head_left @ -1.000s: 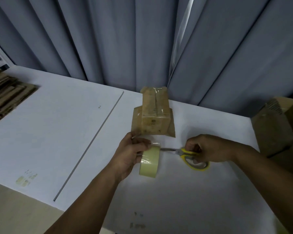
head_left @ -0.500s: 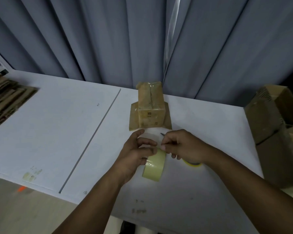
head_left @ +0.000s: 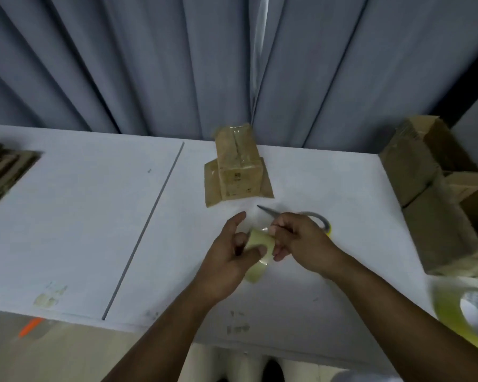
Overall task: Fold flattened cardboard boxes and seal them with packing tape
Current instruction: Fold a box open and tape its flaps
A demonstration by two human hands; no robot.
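Cardboard lies flat in a stack at the far left edge of the white counter, well apart from the work. A thin seam runs across the counter from the far side to the near edge.

Right of it, the left grip is wrapped round the roll of yellowish tape, thumb raised and fingers curled over its outer face. The roll sits between the two hands, lifted or tipped just above the counter.

The box stands straight ahead of the roll, beyond both hands and touching neither. Its long axis runs away from the person toward the curtain, a glossy taped line runs along its top, and two flaps splay on the counter at its near end. It lies almost directly beyond the left grip, so that hand seems the nearer one.

The right grip meets the roll from the other side, fingers curled and fingertips pinching at its upper rim, probably feeling for the tape's free end. The scissors poke out beyond its knuckles with the point aimed left and away; whether the hand holds them or they lie under it is unclear.

Made-up boxes are piled at the right edge, and a blurred second tape ring sits in the near right corner.
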